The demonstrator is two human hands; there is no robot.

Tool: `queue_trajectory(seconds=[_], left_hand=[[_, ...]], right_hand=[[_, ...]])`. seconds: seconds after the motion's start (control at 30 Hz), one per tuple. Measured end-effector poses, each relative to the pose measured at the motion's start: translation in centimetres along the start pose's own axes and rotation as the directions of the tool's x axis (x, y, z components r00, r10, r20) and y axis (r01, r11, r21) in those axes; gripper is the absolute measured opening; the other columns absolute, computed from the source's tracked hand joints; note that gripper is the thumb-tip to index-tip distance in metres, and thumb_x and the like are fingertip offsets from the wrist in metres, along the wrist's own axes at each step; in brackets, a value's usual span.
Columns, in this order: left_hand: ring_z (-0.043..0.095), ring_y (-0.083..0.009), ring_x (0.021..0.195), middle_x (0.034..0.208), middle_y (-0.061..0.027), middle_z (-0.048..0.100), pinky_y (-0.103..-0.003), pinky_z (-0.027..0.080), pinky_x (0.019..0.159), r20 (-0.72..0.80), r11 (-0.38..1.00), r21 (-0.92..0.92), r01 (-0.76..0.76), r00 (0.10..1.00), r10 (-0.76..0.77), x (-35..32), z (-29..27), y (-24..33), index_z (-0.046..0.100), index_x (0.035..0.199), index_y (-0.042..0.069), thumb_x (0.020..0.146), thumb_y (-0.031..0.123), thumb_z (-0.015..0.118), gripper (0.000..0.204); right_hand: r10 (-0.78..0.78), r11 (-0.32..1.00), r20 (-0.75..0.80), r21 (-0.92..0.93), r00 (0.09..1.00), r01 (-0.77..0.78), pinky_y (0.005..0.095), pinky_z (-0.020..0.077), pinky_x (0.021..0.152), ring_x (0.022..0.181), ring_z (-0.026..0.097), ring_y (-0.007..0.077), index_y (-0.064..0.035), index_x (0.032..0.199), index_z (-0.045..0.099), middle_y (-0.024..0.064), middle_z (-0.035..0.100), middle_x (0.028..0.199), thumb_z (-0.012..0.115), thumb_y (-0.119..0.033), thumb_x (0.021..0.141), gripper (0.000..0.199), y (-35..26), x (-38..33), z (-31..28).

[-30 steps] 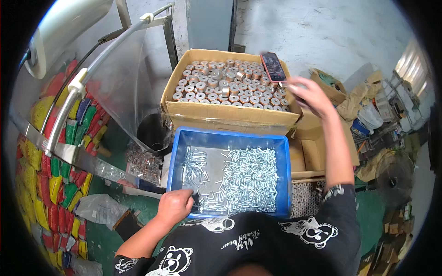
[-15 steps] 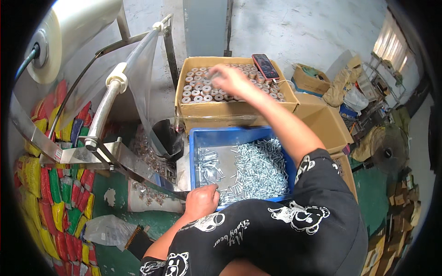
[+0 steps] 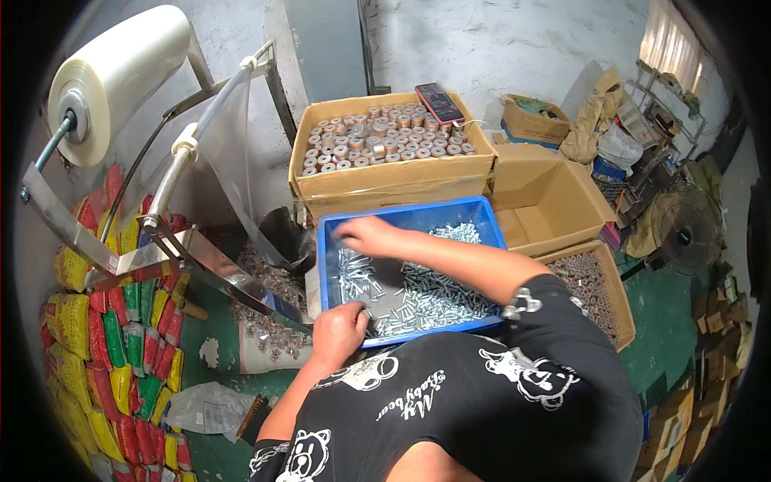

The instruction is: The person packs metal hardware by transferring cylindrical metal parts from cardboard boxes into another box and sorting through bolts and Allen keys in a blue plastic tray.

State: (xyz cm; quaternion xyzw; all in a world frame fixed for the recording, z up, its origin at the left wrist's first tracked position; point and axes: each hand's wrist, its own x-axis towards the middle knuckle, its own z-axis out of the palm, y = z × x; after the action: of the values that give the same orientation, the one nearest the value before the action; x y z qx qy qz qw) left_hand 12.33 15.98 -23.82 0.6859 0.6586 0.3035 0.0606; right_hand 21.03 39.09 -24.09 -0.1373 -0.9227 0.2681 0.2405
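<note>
My left hand (image 3: 339,332) is closed at the near left corner of a blue plastic tray (image 3: 491,226). Its fingers curl inward, and whatever they hold is hidden. My right hand (image 3: 373,237) reaches across the tray to its far left part, above a small group of loose screws (image 3: 358,277). Motion smears its fingertips, so their grip is unclear. A large heap of silvery screws (image 3: 438,289) fills the tray's right side, partly covered by my right forearm.
Behind the tray stands a cardboard box (image 3: 385,186) packed with round metal-and-copper spools (image 3: 353,145), a phone (image 3: 438,104) on its rim. An open carton (image 3: 554,197) and a box of small parts (image 3: 582,281) sit right. A film-roll frame (image 3: 173,173) rises at left, near stacked colourful bags (image 3: 100,337).
My right hand has come back from the box of spools to the tray's far left side. My left hand stays at the near left corner. The whole view has shifted slightly.
</note>
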Motion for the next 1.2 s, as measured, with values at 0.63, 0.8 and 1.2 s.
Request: queue_trajectory(seconds=[0.63,0.8,1.2], left_hand=[[0.068,-0.0337,0.077,0.083,-0.0177,0.069,-0.04,0.054,0.071,0.035,0.982,0.138,0.13,0.99,-0.136,0.3,0.2,2.0,0.073,0.094,0.008,0.08,0.013,0.06,0.019],[0.067,-0.0349,0.077,0.082,-0.0165,0.069,-0.042,0.054,0.07,-0.023,0.989,0.117,0.093,0.996,-0.091,-0.3,0.3,1.4,0.072,0.091,0.007,0.081,0.014,0.061,0.017],[0.065,-0.0368,0.079,0.081,-0.0168,0.067,-0.048,0.052,0.071,-0.015,0.992,0.1,0.072,0.997,-0.071,-0.1,0.9,-0.1,0.07,0.088,0.008,0.082,0.019,0.059,0.017]], right_hand=[[0.386,0.834,0.438,-0.542,0.812,-0.104,0.044,0.0552,0.08,0.09,0.068,0.0371,-0.0017,0.09,0.073,0.021,0.07,0.093,0.058,-0.006,0.079,0.019,7.9,-18.3,-3.1],[0.468,0.833,0.4,-0.498,0.788,-0.241,0.0442,0.0547,0.081,0.092,0.068,0.038,0.0001,0.091,0.072,0.0224,0.069,0.096,0.058,-0.006,0.078,0.02,6.8,-17.8,-4.2],[0.362,0.863,0.224,-0.447,0.905,-0.235,0.0425,0.052,0.071,0.075,0.066,0.0341,0.0012,0.084,0.068,0.0195,0.068,0.081,0.059,-0.014,0.088,0.018,8.2,-17.5,-5.5]])
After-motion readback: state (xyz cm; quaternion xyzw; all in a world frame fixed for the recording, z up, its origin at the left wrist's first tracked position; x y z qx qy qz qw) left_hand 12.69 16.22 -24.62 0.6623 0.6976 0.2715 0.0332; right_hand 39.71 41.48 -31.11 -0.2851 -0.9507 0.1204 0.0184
